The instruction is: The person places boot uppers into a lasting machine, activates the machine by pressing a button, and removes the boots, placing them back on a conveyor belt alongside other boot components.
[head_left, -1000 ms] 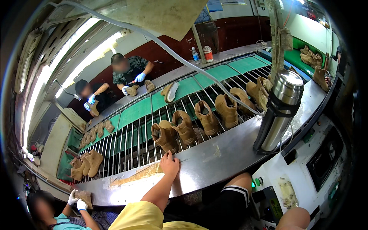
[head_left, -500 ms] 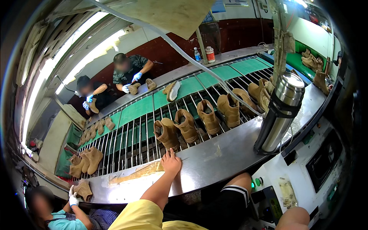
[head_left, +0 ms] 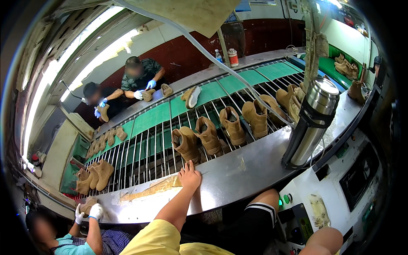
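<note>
Boot (head_left: 186, 144) rode conveyor (head_left: 148, 140) upright; left hand (head_left: 188, 176), fingers spread, empty, rested just below it. Right hand unseen. Judged: awaiting pickup; next needs reach forward.

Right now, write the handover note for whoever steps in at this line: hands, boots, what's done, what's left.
Left hand: flat and empty on the steel ledge, fingertips at the edge of the rod conveyor, just below the nearest boot.
Right hand: not in view.
Boots: a row of tan boots stands upright on the rods, nearest one, then second boot, third, fourth. Steel flask stands on the ledge to the right.
Done: nothing picked up.
Left: nearest boot is untouched and within reach.
</note>
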Demonstrator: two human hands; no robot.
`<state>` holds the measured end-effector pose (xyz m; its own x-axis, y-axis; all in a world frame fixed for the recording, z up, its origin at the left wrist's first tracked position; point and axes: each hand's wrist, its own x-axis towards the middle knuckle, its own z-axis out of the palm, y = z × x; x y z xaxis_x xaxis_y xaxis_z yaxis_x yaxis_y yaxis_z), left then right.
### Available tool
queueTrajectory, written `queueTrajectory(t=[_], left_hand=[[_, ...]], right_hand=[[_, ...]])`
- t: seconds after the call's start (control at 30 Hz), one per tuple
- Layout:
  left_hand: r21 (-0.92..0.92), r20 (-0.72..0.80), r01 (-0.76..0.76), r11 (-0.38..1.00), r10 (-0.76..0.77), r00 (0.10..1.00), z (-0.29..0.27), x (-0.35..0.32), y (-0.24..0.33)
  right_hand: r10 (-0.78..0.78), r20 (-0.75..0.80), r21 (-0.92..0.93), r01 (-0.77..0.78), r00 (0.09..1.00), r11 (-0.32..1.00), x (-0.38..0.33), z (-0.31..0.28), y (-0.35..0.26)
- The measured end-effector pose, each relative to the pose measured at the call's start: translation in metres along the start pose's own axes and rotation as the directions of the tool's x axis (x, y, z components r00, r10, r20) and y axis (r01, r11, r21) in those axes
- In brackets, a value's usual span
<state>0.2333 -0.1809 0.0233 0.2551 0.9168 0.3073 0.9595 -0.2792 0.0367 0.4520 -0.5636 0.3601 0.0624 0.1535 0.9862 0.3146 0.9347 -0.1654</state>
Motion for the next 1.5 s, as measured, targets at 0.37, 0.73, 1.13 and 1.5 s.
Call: queueTrajectory(t=[0.37, 0.73, 1.13, 1.5], left_hand=[[-0.135, -0.123, -0.032, 0.990, 0.016, 0.992, -0.007, -0.001, -0.006], [-0.141, -0.093, -0.007, 0.990, -0.006, 0.996, -0.010, -0.002, -0.011], [-0.143, 0.072, -0.025, 0.989, 0.035, 0.997, -0.031, 0.004, 0.010], [-0.070, 0.127, -0.059, 0.996, 0.068, 0.990, -0.019, 0.001, -0.005]], right_hand=[[0.062, 0.087, 0.086, -0.069, 0.994, 0.994, 0.009, -0.003, 0.001], [-0.006, 0.067, 0.261, -0.012, 0.998, 0.965, 0.004, 0.000, -0.007], [-0.116, 0.392, -0.505, 0.318, 0.913, 0.802, -0.020, -0.036, -0.038], [-0.154, -0.755, -0.177, -0.424, 0.638, -0.888, -0.145, -0.232, -0.284]])
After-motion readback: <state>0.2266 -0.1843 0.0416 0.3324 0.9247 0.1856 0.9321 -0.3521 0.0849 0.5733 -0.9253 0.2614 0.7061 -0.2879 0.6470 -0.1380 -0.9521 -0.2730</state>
